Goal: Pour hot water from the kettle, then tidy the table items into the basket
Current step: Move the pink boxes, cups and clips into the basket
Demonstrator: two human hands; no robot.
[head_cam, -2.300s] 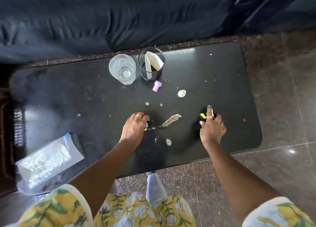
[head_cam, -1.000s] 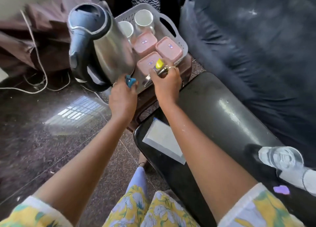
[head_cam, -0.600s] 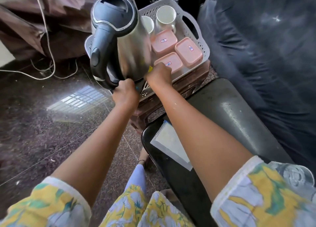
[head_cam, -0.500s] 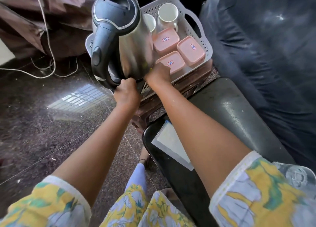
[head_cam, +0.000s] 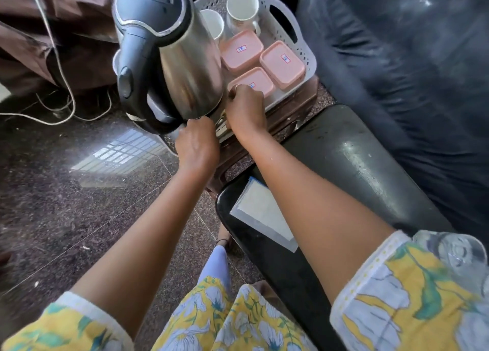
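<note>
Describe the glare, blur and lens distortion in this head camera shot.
Head view: a bright window reflection glares off the polished floor; sheen streaks the steel kettle, which bulges large from wide-angle distortion; the glass at the right edge is smeared; both hands, left hand and right hand, look fairly sharp.

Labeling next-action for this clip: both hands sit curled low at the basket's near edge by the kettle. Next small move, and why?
Probably open both hands and let go. The left hand and right hand are curled low at the near end of the white basket, beside the kettle. What they hold is hidden.
</note>
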